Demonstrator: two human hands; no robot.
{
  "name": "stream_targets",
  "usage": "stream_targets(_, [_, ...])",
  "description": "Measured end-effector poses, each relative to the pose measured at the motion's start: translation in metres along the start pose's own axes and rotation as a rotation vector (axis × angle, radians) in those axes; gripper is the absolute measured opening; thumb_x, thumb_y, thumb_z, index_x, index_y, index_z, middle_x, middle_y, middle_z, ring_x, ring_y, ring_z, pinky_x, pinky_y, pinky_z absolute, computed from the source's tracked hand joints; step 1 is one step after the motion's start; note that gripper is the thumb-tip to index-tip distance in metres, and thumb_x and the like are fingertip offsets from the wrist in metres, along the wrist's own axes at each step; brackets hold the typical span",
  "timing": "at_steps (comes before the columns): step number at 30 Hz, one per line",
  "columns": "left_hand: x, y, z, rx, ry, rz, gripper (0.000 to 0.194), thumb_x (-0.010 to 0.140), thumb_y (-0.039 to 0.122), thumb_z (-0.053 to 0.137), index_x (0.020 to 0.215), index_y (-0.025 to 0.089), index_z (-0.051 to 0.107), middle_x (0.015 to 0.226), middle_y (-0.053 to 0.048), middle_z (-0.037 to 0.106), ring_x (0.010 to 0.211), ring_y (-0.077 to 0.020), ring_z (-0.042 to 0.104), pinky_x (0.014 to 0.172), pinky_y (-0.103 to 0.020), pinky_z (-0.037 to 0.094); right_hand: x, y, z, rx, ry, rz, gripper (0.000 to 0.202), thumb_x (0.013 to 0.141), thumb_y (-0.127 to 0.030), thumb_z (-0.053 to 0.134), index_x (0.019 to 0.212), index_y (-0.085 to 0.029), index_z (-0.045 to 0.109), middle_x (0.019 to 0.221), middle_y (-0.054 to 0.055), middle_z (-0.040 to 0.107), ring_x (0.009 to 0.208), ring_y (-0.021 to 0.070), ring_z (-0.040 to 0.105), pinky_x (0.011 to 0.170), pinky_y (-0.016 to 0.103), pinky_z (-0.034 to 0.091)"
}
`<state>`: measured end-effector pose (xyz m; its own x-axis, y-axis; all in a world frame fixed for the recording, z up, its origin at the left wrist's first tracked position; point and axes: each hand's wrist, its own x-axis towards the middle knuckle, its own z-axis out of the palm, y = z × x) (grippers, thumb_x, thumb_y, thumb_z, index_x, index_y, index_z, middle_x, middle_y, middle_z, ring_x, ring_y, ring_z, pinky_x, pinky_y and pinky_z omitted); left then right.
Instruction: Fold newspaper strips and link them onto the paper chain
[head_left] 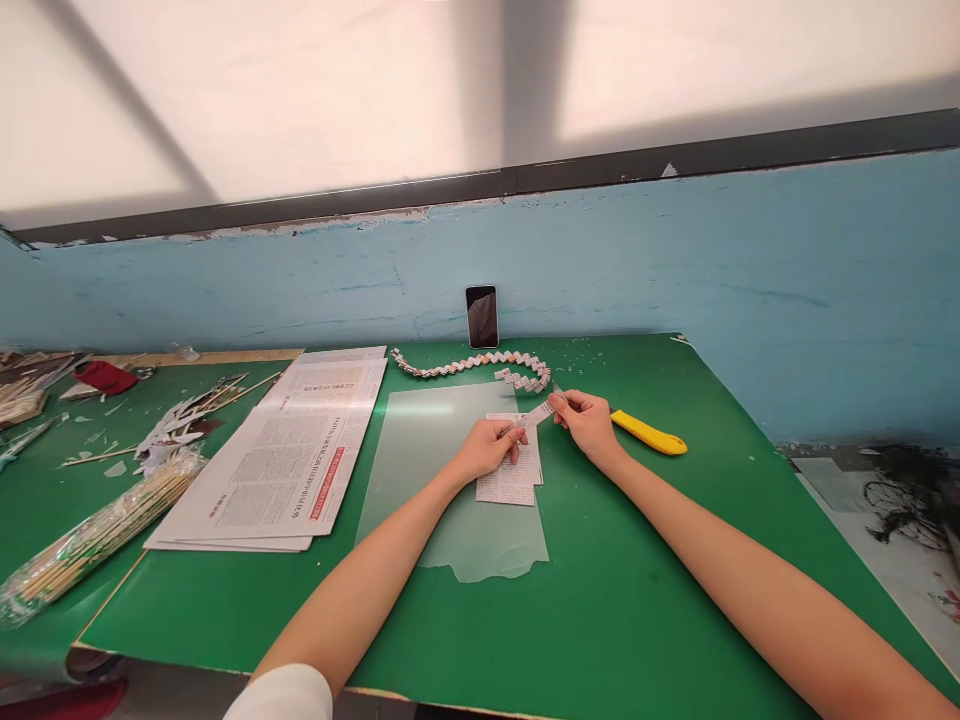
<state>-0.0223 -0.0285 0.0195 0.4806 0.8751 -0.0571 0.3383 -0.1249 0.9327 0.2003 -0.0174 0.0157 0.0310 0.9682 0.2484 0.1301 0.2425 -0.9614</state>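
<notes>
Between my two hands stretches a narrow strip of printed newspaper (537, 414). My left hand (491, 448) pinches its left end, and my right hand (585, 420) pinches the other end between thumb and fingers. Beneath my left hand lie cut pieces of newspaper (506, 490) on a translucent sheet (420, 440). Behind my hands, a zigzag chain of folded paper (480, 362) curves across the green table. A yellow utility knife (651, 434) rests just right of my right hand, its front end partly hidden by the wrist.
Flat newspapers (300, 450) are stacked to the left. Farther left lie a plastic-wrapped bundle of sticks (105, 530), paper scraps (176, 430) and a red item (105, 376). A phone (482, 316) leans against the blue wall (675, 260). The green table (637, 600) ends at the right.
</notes>
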Motion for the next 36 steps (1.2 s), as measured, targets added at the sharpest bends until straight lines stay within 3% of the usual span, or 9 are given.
stream_targets(3, [-0.0002, -0.0004, -0.0002, -0.026, 0.003, -0.008, 0.049, 0.097, 0.059, 0.049, 0.083, 0.016, 0.070, 0.059, -0.001, 0.066, 0.058, -0.0139, 0.056, 0.061, -0.024, 0.041, 0.0010, 0.0013, -0.0001, 0.103, -0.016, 0.006, 0.041, 0.088, -0.056, 0.072, 0.071, -0.020, 0.066, 0.060, 0.000, 0.056, 0.055, 0.0143, 0.047, 0.055, 0.029, 0.038])
stream_targets(7, [-0.0014, 0.0011, -0.0022, -0.072, -0.011, -0.026, 0.048, 0.096, 0.059, 0.051, 0.084, 0.016, 0.070, 0.059, -0.001, 0.066, 0.056, -0.0137, 0.056, 0.060, -0.024, 0.041, 0.0023, 0.0016, -0.0005, 0.266, -0.231, 0.039, 0.041, 0.086, -0.060, 0.071, 0.095, -0.020, 0.073, 0.069, 0.001, 0.061, 0.064, 0.0167, 0.054, 0.062, 0.030, 0.045])
stream_targets(10, [-0.0020, 0.0013, -0.0034, -0.095, -0.022, -0.020, 0.048, 0.096, 0.059, 0.052, 0.083, 0.016, 0.070, 0.059, -0.002, 0.067, 0.057, -0.0141, 0.058, 0.060, -0.024, 0.041, 0.0023, 0.0021, 0.0004, 0.229, -0.326, 0.065, 0.042, 0.083, -0.060, 0.074, 0.094, -0.019, 0.076, 0.071, 0.002, 0.065, 0.064, 0.0168, 0.056, 0.064, 0.031, 0.048])
stream_targets(16, [-0.0004, 0.0007, -0.0025, -0.106, 0.052, -0.007, 0.047, 0.095, 0.058, 0.056, 0.085, 0.016, 0.075, 0.068, -0.005, 0.073, 0.068, -0.0168, 0.064, 0.069, -0.027, 0.047, 0.0022, 0.0043, 0.0014, 0.202, -0.223, 0.063, 0.035, 0.086, -0.053, 0.075, 0.086, -0.019, 0.077, 0.068, 0.002, 0.068, 0.060, 0.0147, 0.055, 0.062, 0.030, 0.048])
stream_targets(24, [0.0016, -0.0014, -0.0054, -0.205, 0.092, 0.013, 0.047, 0.093, 0.057, 0.060, 0.086, 0.014, 0.078, 0.072, -0.007, 0.075, 0.066, -0.0151, 0.058, 0.068, -0.027, 0.045, 0.0027, 0.0016, 0.0015, 0.302, -0.234, 0.156, 0.038, 0.081, -0.053, 0.080, 0.094, -0.017, 0.077, 0.073, 0.005, 0.073, 0.058, 0.0156, 0.061, 0.059, 0.030, 0.051])
stream_targets(31, [0.0038, -0.0040, -0.0083, -0.364, 0.123, -0.017, 0.054, 0.089, 0.054, 0.066, 0.121, 0.011, 0.074, 0.072, -0.007, 0.076, 0.064, -0.0154, 0.059, 0.069, -0.028, 0.047, 0.0039, 0.0044, 0.0015, 0.342, -0.215, 0.168, 0.040, 0.081, -0.052, 0.080, 0.100, -0.018, 0.076, 0.073, 0.005, 0.073, 0.057, 0.0153, 0.061, 0.057, 0.029, 0.051])
stream_targets(36, [0.0038, -0.0005, -0.0075, -0.405, 0.160, -0.035, 0.058, 0.087, 0.052, 0.070, 0.127, 0.010, 0.072, 0.072, -0.007, 0.076, 0.067, -0.0159, 0.060, 0.070, -0.028, 0.049, 0.0061, 0.0075, 0.0004, 0.432, -0.237, 0.216, 0.039, 0.080, -0.049, 0.082, 0.103, -0.019, 0.075, 0.078, 0.005, 0.075, 0.063, 0.0153, 0.064, 0.061, 0.028, 0.052])
